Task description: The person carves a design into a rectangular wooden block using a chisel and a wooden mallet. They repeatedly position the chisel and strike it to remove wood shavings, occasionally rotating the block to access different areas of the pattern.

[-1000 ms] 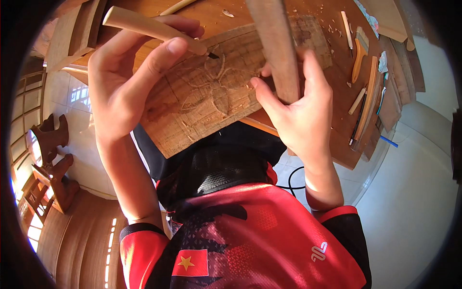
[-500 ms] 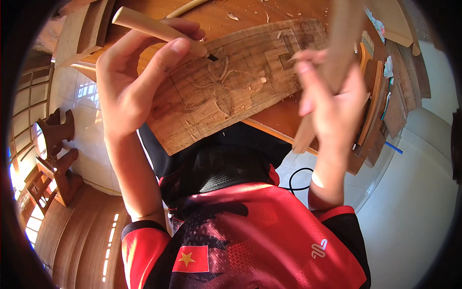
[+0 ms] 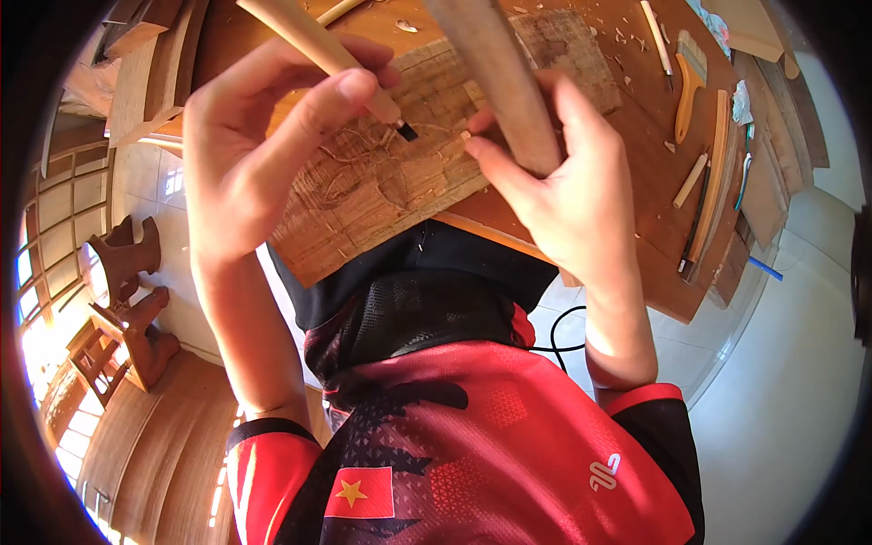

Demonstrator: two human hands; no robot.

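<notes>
While the carved board (image 3: 427,173) lies on the table (image 3: 654,195) below our hands, its long side runs from near left to far right. The dark tip (image 3: 407,133) of our chisel (image 3: 322,50) is over its middle part, between both hands; whether it touches the wood, we cannot tell. Our left hand (image 3: 263,150) is closed around the chisel. Our right hand (image 3: 581,186) grips a thick wooden stick (image 3: 495,77) between thumb and fingers.
</notes>
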